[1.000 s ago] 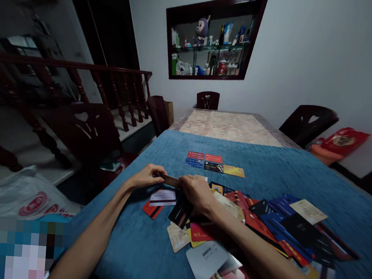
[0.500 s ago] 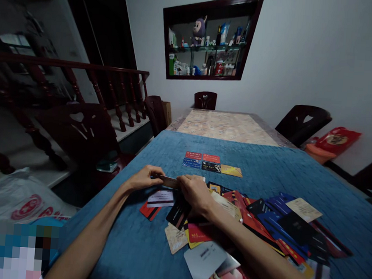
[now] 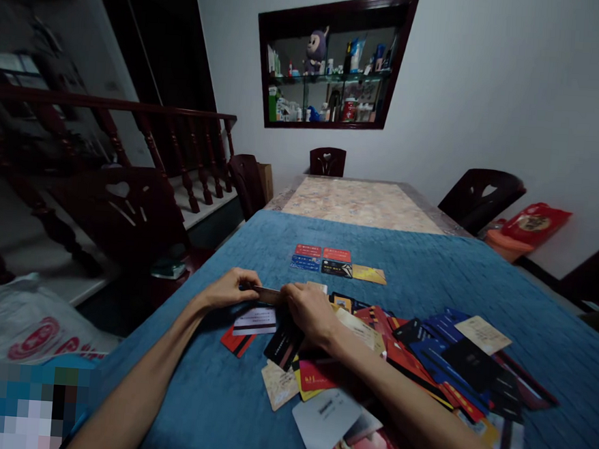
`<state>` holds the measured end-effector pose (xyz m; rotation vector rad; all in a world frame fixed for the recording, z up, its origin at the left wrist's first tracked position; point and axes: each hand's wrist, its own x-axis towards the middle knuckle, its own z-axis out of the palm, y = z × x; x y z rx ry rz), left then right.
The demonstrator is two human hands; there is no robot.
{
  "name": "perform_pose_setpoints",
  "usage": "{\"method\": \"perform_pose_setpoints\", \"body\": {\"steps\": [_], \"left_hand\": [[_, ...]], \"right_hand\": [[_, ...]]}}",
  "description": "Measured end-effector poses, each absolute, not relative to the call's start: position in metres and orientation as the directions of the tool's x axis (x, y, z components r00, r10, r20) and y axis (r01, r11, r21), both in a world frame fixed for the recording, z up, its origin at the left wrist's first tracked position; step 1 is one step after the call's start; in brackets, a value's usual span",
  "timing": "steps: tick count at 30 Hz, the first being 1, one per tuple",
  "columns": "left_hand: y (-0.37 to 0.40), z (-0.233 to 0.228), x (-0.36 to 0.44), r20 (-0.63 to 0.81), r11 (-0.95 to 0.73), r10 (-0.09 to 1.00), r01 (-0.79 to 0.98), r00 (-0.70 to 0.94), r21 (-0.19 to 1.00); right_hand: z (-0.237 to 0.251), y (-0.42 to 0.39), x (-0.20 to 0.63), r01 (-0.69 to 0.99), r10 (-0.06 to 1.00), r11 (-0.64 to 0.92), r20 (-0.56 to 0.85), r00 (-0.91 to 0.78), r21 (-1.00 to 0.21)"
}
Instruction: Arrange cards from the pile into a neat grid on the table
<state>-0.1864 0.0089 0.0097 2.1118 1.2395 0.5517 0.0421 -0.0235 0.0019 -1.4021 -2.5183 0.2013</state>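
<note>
A plastic card, seen nearly edge-on, is held between my two hands just above the blue cloth. My left hand pinches its left end between thumb and fingers. The fingers of my right hand are closed on its right end. Below the hands lie a white card with a dark stripe, a red card and a black card. Under and beside my right forearm spreads a loose heap of cards, partly hidden by the arm. Beyond my hands, several cards lie in two short rows.
Blue cloth covers the near part of the table; the far end shows a marbled top. Dark wooden chairs stand around it. A white plastic bag is at the lower left, and a railing runs along the left.
Both hands keep hold of the card in nearly the same pose. The whole view has shifted slightly; the cards on the cloth lie as before.
</note>
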Motion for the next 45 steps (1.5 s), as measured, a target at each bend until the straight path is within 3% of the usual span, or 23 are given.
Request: {"method": "perform_pose_setpoints", "body": {"steps": [31,39,45], "left_hand": [[0.011,0.005,-0.187,0.014,-0.361,0.866,0.606,0.499,0.709],[0.007,0.014,-0.184,0.082,-0.362,0.884,0.562,0.460,0.744],[0.012,0.023,-0.170,0.175,-0.335,0.923,0.491,0.344,0.804]], "right_hand": [[-0.001,-0.021,0.042,0.793,0.838,0.544,0.124,-0.532,-0.275],[0.001,-0.019,0.043,0.782,0.837,0.547,0.211,-0.505,-0.298],[0.009,-0.005,0.055,0.685,0.812,0.579,0.387,-0.437,-0.442]]}}
